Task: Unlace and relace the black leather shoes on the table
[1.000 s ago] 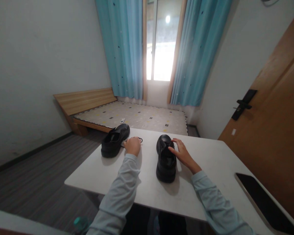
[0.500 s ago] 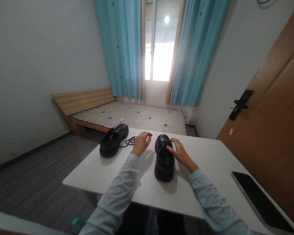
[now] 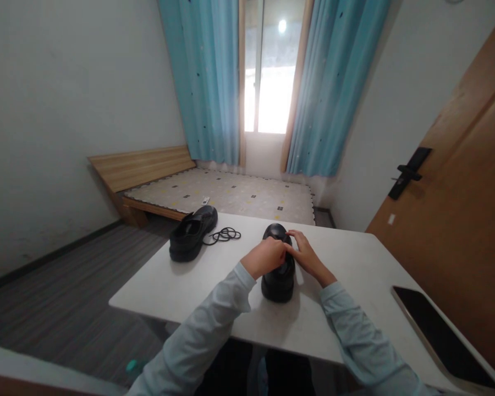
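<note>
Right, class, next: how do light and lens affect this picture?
All in the head view: glare whitens the lower window; the nearer black shoe loses detail in its darkness and casts a soft shadow on the white table; the door leans, probably wide-angle distortion.

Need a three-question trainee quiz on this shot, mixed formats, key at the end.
1. True or false: the black lace on the white table lies between the left-side shoe and the right-side shoe.
2. Which is nearest the door?
A) black lace
B) dark-screened device
C) left-side shoe
3. Fill in: the left hand and right hand are both at the ____-side shoe.

Key: 1. True; 2. B; 3. right
</note>
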`<state>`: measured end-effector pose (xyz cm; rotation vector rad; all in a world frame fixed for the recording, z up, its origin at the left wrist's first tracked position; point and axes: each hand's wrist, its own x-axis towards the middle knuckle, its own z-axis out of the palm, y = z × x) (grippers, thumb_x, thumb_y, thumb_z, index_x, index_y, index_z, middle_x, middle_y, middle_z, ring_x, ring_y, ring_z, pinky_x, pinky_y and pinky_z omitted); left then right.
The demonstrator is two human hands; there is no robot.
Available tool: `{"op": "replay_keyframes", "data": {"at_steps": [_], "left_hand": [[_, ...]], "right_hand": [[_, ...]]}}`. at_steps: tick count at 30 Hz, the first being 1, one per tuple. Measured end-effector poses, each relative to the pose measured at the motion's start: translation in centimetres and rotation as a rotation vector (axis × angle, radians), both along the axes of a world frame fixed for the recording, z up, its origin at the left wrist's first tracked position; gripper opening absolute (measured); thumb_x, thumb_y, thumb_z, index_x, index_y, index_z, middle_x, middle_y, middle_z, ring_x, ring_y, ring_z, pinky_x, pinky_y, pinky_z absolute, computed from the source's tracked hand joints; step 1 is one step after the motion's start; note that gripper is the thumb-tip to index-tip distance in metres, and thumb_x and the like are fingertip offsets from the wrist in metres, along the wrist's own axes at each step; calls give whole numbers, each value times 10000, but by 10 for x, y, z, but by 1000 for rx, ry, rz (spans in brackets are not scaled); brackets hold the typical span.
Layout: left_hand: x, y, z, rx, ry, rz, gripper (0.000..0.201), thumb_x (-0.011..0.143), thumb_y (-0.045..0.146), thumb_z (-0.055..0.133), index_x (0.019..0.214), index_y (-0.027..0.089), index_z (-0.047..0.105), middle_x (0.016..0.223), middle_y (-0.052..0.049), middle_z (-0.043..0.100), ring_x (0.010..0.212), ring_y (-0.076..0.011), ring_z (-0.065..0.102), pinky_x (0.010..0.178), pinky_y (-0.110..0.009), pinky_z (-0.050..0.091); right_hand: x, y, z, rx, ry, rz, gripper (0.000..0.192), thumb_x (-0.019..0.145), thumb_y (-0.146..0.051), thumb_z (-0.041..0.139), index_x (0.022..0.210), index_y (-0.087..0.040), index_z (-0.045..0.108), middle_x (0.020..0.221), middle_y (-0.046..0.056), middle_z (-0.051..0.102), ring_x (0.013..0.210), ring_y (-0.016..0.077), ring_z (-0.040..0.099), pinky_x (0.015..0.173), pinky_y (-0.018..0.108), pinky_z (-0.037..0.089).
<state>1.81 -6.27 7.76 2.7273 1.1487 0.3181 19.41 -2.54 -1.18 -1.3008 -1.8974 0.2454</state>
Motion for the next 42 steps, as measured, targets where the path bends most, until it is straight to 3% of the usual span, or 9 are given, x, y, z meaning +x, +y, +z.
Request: {"op": "replay_keyframes", "data": {"at_steps": [8,12,18,27,42], "left_hand": [[16,17,-10,36,265,-96,223,730,172,553,899,106,684,801,-141,702,799,-260,670,689,-336,528],[23,15,-9,16,361,-62,268,751,153,535,969,59,659,857,-194,691,843,-294,671,689,-369,541],[27,-3,1,-15,371,45,307,802,102,460,1044,62,644,932,-205,677,937,-324,653,740,-398,544],[27,-14,11,-62,376,88,323,857,127,409,1073,68,641,1023,-205,662,999,-302,634,805,-382,532],[31,-9,15,-113,500,7,301,865,184,451,1048,54,651,1066,-216,643,1040,-319,599,854,-412,479]], "right_hand": [[1,-3,4,-3,-73,-52,349,838,-395,440,1109,-207,551,1152,115,544,1116,275,479,961,473,385],[3,-2,5,-32,-94,-64,353,842,-375,411,1107,-192,556,1131,116,565,1072,275,498,922,470,403],[5,-3,6,-33,-90,-64,341,848,-381,404,1098,-211,561,1112,97,583,1050,266,509,903,456,406],[5,-4,7,-60,-68,-65,366,836,-396,407,1094,-187,560,1118,111,579,1056,274,502,910,471,400],[5,-7,9,-69,-45,-87,341,827,-381,422,1089,-208,555,1122,100,580,1050,271,508,887,466,412]]}}
